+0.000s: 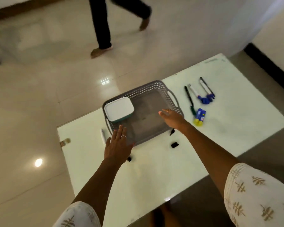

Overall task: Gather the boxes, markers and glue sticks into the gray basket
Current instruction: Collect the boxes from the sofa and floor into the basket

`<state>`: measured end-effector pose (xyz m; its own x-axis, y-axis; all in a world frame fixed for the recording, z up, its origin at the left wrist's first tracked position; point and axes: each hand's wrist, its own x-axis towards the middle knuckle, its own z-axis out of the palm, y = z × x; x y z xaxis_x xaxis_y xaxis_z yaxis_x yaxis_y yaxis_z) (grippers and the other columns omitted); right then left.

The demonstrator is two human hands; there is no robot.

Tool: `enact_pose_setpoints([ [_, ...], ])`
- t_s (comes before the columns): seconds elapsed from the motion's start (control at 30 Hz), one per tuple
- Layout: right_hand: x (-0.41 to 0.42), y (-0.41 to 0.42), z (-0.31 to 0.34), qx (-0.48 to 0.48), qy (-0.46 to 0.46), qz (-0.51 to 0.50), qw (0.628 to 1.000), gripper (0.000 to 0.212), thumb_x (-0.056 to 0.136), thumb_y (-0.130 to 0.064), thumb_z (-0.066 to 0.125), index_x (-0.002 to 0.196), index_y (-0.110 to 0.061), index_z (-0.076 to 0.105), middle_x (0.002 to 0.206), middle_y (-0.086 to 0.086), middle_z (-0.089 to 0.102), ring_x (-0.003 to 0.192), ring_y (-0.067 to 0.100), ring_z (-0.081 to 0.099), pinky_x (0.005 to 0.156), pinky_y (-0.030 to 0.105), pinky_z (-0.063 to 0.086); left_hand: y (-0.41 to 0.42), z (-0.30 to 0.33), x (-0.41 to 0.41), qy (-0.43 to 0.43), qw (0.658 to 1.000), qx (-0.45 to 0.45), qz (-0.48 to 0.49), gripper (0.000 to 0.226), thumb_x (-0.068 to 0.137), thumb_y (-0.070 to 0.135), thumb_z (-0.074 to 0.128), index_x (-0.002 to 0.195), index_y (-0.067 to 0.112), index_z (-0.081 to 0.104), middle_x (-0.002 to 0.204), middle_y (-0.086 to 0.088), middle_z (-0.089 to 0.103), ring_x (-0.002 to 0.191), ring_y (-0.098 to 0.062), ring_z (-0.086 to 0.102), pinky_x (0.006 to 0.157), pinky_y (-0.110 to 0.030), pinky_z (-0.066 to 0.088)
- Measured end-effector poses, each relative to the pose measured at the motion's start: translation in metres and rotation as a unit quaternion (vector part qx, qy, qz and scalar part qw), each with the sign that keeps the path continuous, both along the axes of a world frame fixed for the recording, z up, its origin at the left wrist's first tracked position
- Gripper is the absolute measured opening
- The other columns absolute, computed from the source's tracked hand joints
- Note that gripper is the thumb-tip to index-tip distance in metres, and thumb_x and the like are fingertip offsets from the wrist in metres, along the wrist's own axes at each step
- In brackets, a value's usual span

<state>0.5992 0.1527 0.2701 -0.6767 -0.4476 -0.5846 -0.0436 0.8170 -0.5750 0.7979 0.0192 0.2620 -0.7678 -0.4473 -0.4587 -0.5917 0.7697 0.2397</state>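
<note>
Both hands (116, 145) (172, 117) open, empty; one box (119, 108) in basket (154, 86); two glue sticks (199, 117).

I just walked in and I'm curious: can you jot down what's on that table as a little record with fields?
basket: gray basket on the white table
in basket: one white-lidded box, far left corner
markers: about four, right of basket, outside it
glue sticks: blue and yellow pair, right of basket, outside it
left hand: open, over basket's near left edge
right hand: open, over basket's right side
other: white tube left of basket
</note>
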Motion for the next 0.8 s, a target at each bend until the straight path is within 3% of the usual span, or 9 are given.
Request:
enact_pose_setpoints([
  [0.2, -0.016, 0.078, 0.012, -0.079, 0.025, -0.183, 0.980, 0.064, 0.097, -0.032, 0.046, 0.150, -0.015, 0.016, 0.156, 0.007, 0.025, 0.141, 0.023, 0.029, 0.112, 0.031, 0.026, 0.052, 0.018, -0.059, 0.041, 0.994, -0.003, -0.102, 0.068, 0.096, 0.048, 0.040, 0.151, 0.025, 0.009, 0.162, -0.002, 0.003, 0.149, -0.025, 0.004, 0.118, -0.047, 0.012],
  [0.33, -0.014, 0.140, 0.009, -0.078, 0.031, -0.279, 0.957, 0.063, 0.096, -0.030, 0.048, 0.148, -0.009, 0.021, 0.149, 0.015, 0.036, 0.135, 0.027, 0.039, 0.107, 0.029, 0.030, 0.100, 0.019, -0.090, 0.020, 0.987, 0.004, -0.161, 0.069, 0.096, 0.050, 0.038, 0.152, 0.024, 0.006, 0.162, -0.001, -0.003, 0.149, -0.025, 0.000, 0.120, -0.046, 0.010],
  [0.5, 0.004, 0.249, 0.003, -0.073, -0.013, -0.396, 0.915, 0.063, 0.094, -0.039, 0.048, 0.146, -0.012, 0.026, 0.148, 0.016, 0.037, 0.137, 0.027, 0.038, 0.113, 0.035, 0.031, 0.182, 0.030, -0.134, -0.006, 0.967, -0.015, -0.256, 0.072, 0.096, 0.051, 0.037, 0.152, 0.022, 0.002, 0.161, 0.000, -0.005, 0.149, -0.024, 0.002, 0.118, -0.042, 0.012],
  [0.6, 0.009, 0.333, -0.019, -0.096, -0.042, -0.519, 0.848, 0.088, 0.075, -0.067, 0.049, 0.144, -0.017, 0.029, 0.141, 0.018, 0.047, 0.126, 0.032, 0.050, 0.105, 0.049, 0.042, 0.248, 0.047, -0.168, 0.005, 0.950, -0.011, -0.311, 0.071, 0.096, 0.050, 0.035, 0.152, 0.023, 0.000, 0.161, 0.002, -0.005, 0.149, -0.022, -0.002, 0.119, -0.042, 0.011],
  [0.63, 0.010, 0.362, -0.026, -0.104, -0.044, -0.549, 0.828, 0.088, 0.074, -0.067, 0.049, 0.143, -0.016, 0.029, 0.138, 0.019, 0.049, 0.123, 0.031, 0.053, 0.103, 0.050, 0.044, 0.273, 0.054, -0.179, 0.009, 0.945, -0.005, -0.328, 0.070, 0.097, 0.050, 0.034, 0.152, 0.024, 0.000, 0.161, 0.002, -0.006, 0.149, -0.021, -0.002, 0.120, -0.041, 0.011],
  [0.73, 0.020, 0.422, 0.009, -0.084, -0.034, -0.617, 0.782, 0.060, 0.094, -0.038, 0.048, 0.143, -0.009, 0.031, 0.137, 0.019, 0.049, 0.116, 0.031, 0.056, 0.100, 0.048, 0.047, 0.348, 0.074, -0.208, 0.009, 0.919, 0.015, -0.393, 0.067, 0.098, 0.047, 0.032, 0.152, 0.025, -0.002, 0.161, 0.003, -0.008, 0.149, -0.021, -0.005, 0.120, -0.041, 0.008],
  [0.8, 0.029, 0.467, 0.024, -0.089, -0.042, -0.666, 0.740, 0.054, 0.096, -0.031, 0.047, 0.142, -0.007, 0.033, 0.135, 0.018, 0.049, 0.114, 0.035, 0.057, 0.090, 0.042, 0.051, 0.406, 0.086, -0.224, 0.009, 0.898, 0.028, -0.439, 0.067, 0.098, 0.046, 0.033, 0.152, 0.025, -0.001, 0.161, 0.003, -0.008, 0.149, -0.021, -0.006, 0.120, -0.042, 0.007],
])
